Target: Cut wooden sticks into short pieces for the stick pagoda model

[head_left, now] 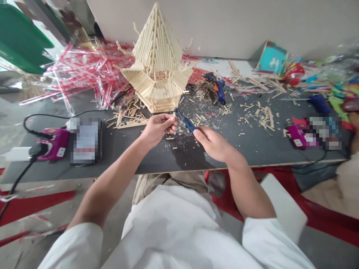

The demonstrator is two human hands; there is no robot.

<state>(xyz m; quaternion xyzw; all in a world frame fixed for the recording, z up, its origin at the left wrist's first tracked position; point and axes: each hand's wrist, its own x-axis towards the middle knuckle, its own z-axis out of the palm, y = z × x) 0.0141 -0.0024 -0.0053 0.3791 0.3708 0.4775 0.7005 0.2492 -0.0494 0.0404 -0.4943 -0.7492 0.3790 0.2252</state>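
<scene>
head view: your right hand is closed around the blue cutter, jaws pointing up-left. your left hand pinches something thin at the cutter's tip, too small to make out. both hover over the dark table, just in front of the stick pagoda model. a blue glue gun lies behind.

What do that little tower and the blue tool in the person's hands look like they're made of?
The tower looks like thin pale wooden or bamboo sticks, unpainted and matte, laid side by side; similar offcuts litter the table. The blue tool, gripped by the right hand and met by the left hand, shows blue, probably plastic handles; its tip is too small to judge.
</scene>
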